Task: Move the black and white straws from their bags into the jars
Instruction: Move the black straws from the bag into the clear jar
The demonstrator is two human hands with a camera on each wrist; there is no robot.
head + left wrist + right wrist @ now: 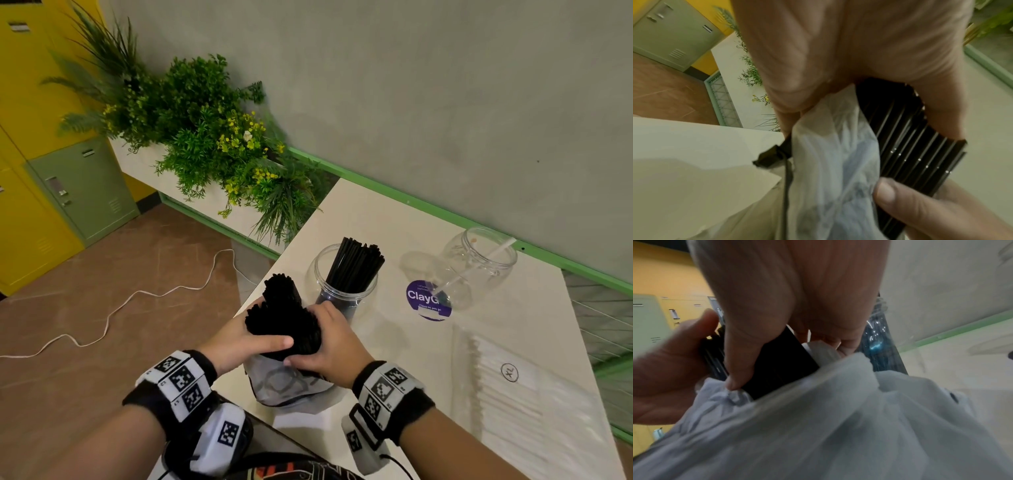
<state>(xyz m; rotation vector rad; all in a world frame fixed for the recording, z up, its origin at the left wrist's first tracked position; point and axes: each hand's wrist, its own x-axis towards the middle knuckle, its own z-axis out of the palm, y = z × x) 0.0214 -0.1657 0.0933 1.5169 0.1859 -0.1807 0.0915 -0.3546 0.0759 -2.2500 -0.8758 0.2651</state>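
Note:
Both hands grip a thick bundle of black straws (284,318) that sticks up out of a crumpled clear plastic bag (287,387) at the table's near edge. My left hand (246,339) wraps the bundle from the left, thumb across its front. My right hand (329,346) clasps it from the right, at the bag's mouth. Just behind stands a clear jar (342,284) holding several black straws (356,267). A second clear jar (476,263) at the back right holds one white straw (479,267). A bag of white straws (507,383) lies flat at the right.
A purple round sticker (424,299) lies on the white table (394,342) between the jars. Plants in a white planter (212,144) stand beyond the table's left corner. A white cable (113,308) runs across the brown floor. Yellow and green lockers (68,185) stand far left.

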